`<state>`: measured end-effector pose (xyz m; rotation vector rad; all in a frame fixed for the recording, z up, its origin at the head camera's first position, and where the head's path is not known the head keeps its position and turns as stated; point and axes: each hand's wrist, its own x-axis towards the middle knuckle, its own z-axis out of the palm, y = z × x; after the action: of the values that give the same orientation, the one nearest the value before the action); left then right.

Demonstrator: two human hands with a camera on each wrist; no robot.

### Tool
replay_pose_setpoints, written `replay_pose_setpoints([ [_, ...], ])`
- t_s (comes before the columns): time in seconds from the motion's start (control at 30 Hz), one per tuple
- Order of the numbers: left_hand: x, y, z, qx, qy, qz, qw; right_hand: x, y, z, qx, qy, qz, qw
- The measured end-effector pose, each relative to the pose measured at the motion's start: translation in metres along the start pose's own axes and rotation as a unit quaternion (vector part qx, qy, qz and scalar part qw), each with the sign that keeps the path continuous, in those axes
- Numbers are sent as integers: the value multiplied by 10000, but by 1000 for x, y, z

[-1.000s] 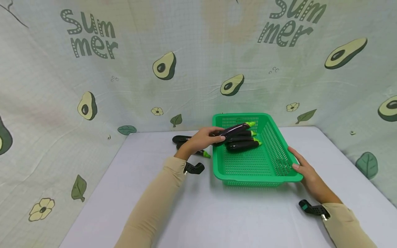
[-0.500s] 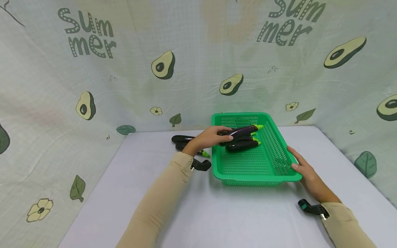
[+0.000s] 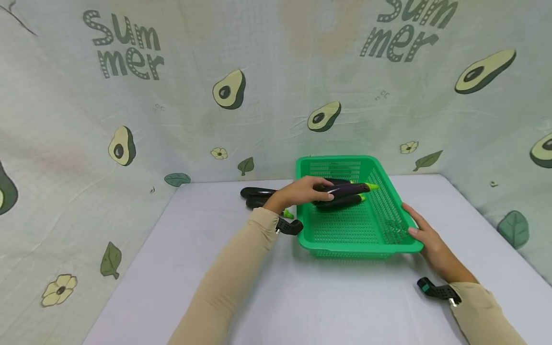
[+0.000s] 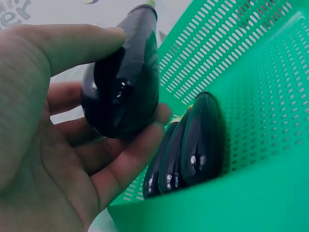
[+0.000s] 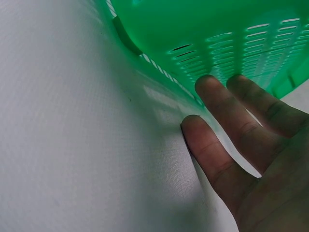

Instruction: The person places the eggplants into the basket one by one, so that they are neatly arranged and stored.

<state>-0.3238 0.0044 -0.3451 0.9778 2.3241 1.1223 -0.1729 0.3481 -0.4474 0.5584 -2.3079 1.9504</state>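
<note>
My left hand [image 3: 304,190] holds a dark purple eggplant [image 3: 351,190] over the left part of the green plastic basket [image 3: 353,248], its green stem end pointing right. In the left wrist view, thumb and fingers wrap the fat end of this eggplant [image 4: 128,92]. Below it, several eggplants [image 4: 203,140] lie side by side in the basket. At the basket's right side, my right hand [image 3: 435,249] grips the rim, thumb on top. The right wrist view shows the fingers [image 5: 212,94] of that hand against the slotted outer wall; its thumb is hidden there.
Two more eggplants [image 3: 258,192] lie on the white tabletop [image 3: 172,249] left of the basket, partly hidden behind the left forearm. A white cloth [image 3: 276,139] printed with avocados and leaves hangs along the back.
My left hand has moved right and a little down with the eggplant, further in over the basket; its stem has swung from pointing up-right to nearly level. The right hand and basket stay put.
</note>
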Motion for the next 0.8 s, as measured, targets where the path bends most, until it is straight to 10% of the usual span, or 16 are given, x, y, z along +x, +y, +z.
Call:
replay_pose_setpoints([
  [0.8, 21, 12, 6, 811, 7, -25, 9967, -2, -2, 2, -439, -30, 211, 9988],
])
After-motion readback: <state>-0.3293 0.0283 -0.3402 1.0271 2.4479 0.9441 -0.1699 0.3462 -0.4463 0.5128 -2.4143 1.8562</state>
